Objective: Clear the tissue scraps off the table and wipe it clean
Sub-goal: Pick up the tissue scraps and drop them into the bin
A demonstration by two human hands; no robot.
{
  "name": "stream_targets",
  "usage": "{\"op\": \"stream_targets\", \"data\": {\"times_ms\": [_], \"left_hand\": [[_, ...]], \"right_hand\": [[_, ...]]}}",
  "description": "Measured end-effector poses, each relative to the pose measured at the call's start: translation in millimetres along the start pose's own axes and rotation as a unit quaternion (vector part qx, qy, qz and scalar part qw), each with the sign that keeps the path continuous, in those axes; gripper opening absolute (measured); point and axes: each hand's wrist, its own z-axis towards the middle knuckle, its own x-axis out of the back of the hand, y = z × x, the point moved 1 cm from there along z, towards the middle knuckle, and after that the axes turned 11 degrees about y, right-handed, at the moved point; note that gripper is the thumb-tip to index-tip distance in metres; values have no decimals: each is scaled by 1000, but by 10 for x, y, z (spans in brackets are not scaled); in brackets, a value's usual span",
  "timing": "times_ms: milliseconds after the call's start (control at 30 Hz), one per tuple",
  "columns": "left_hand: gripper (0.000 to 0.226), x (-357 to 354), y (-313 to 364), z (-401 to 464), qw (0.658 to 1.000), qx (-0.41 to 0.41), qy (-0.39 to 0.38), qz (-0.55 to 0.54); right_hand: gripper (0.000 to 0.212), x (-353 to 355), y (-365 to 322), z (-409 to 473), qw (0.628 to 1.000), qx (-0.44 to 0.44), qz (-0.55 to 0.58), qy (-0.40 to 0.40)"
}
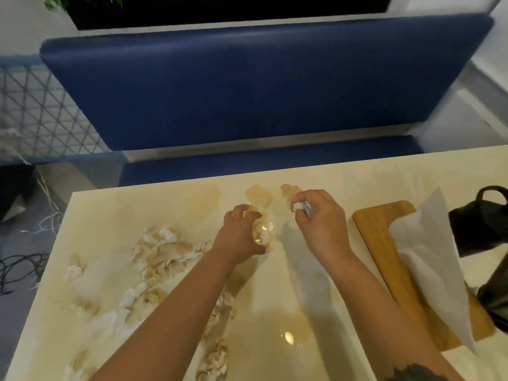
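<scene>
Scraps (162,251) litter the table (343,174) around nine o'clock of the left hand (242,232), whose curled fingers claw at a damp clump (262,233). At three o'clock, the right hand (319,218) pinches a white wad (301,207). Best move: sweep every piece together first, lifting gently so wet tissue doesn't tear, then wipe.

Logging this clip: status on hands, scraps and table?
Left hand gripping a wet tissue scrap; right hand pinching a white wad. Scrap pile left, table wet. Wooden board right.
</scene>
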Motion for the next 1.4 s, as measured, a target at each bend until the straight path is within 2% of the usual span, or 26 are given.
{"op": "stream_targets", "data": {"times_ms": [67,167,267,500,900,1100,1400], "left_hand": [[75,-44,12,67,1000,1,-8,15],[53,-83,11,143,1000,4,-4,20],[35,-99,3,198,999,17,20,-27],[17,9,39,221,992,47,43,-108],[17,347,56,-72,983,25,128,-127],[14,458,190,-392,979,-18,142,-146],[14,523,682,-866,973,-104,138,-153]], "right_hand": [[17,63,-10,-13,1000,-1,9,5],[16,117,-10,-29,1000,-15,20,3],[17,155,0,-38,999,-21,28,7],[17,259,-49,-72,999,-19,38,21],[11,537,-325,-318,997,17,41,66],[14,754,-486,-555,998,-10,38,53],[20,1141,-548,-1067,989,-15,41,141]]}}
